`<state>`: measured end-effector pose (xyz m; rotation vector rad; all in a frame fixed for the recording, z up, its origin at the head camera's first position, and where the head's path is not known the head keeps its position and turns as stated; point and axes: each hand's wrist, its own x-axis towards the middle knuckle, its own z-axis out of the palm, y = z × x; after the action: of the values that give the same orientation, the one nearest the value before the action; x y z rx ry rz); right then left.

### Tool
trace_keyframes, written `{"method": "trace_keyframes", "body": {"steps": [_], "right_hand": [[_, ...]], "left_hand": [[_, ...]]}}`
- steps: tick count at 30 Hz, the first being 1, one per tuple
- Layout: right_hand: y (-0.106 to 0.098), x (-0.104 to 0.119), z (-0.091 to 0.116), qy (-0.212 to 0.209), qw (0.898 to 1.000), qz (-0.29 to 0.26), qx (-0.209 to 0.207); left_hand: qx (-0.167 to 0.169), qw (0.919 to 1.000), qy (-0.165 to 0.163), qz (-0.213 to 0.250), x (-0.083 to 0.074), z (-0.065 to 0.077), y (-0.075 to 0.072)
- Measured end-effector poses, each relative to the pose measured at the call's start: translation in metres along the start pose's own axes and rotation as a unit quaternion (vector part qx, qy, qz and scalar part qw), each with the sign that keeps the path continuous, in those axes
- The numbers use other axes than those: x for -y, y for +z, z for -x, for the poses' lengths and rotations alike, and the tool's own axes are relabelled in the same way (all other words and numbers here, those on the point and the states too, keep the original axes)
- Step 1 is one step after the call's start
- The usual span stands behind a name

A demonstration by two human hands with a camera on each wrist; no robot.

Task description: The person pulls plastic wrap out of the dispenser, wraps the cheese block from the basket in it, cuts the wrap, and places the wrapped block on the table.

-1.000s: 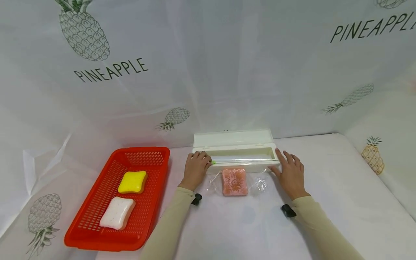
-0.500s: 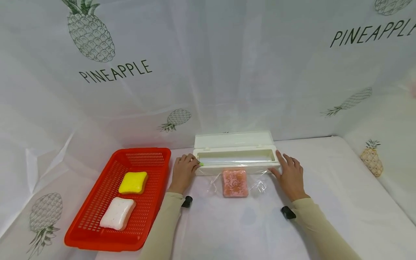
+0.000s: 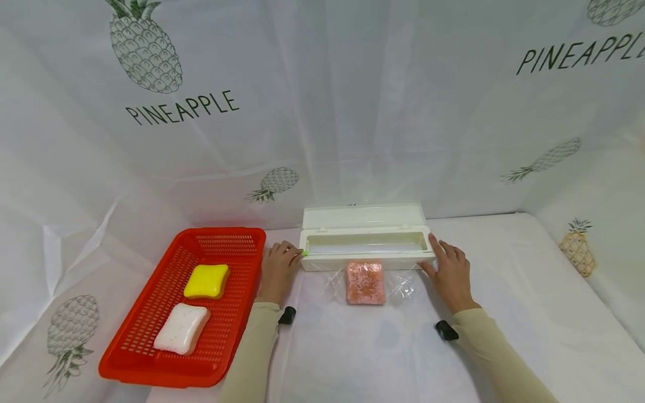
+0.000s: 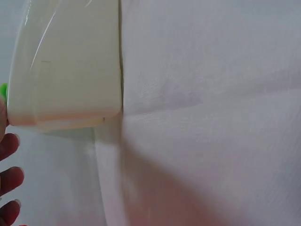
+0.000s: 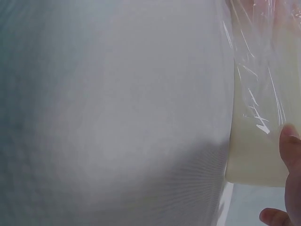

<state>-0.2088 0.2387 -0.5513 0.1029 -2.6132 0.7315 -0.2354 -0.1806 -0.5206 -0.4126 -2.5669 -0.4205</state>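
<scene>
A long white cling film dispenser stands at the back middle of the table, its lid raised. Clear cling film comes over its front onto a pink soap-like block with rounded corners. At the dispenser's left end, my left hand pinches a small green slide cutter; in the left wrist view the green cutter just shows at the edge. My right hand grips the right end, thumb on the front over the film and fingers along the side.
On the left lies a red plastic basket with a yellow block and a white block in it. A white sheet printed with pineapples forms the wall behind the table.
My left hand has moved left along the dispenser, taking the green slide cutter to its left end. The right hand has stayed at the right end.
</scene>
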Motion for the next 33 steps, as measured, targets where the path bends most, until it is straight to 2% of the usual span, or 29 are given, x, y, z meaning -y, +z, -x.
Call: {"method": "trace_keyframes", "body": {"steps": [4, 7, 12, 16, 22, 28, 33], "right_hand": [[0.001, 0.000, 0.001, -0.004, 1.000, 0.000, -0.003], [0.001, 0.000, 0.001, -0.006, 1.000, 0.001, -0.009], [0.002, 0.003, 0.000, -0.004, 1.000, -0.003, 0.003], [0.000, 0.009, -0.002, -0.002, 1.000, -0.001, 0.020], [-0.004, 0.016, -0.001, -0.028, 1.000, 0.004, 0.000], [-0.003, 0.022, -0.001, -0.083, 0.995, -0.033, -0.041], [-0.002, 0.025, -0.002, -0.091, 0.992, -0.063, -0.051]], "left_hand": [[0.002, 0.9994, -0.023, 0.027, -0.010, 0.003, 0.005], [0.003, 0.9990, -0.007, 0.045, -0.021, 0.004, 0.010], [0.014, 0.9988, 0.038, 0.029, -0.035, 0.002, 0.019], [0.012, 0.9988, 0.043, 0.020, -0.039, 0.002, 0.024], [-0.021, 0.9973, 0.059, 0.037, -0.038, 0.003, 0.028], [-0.062, 0.9928, 0.083, 0.060, -0.035, -0.001, 0.030], [-0.073, 0.9918, 0.087, 0.059, -0.037, -0.002, 0.028]]}}
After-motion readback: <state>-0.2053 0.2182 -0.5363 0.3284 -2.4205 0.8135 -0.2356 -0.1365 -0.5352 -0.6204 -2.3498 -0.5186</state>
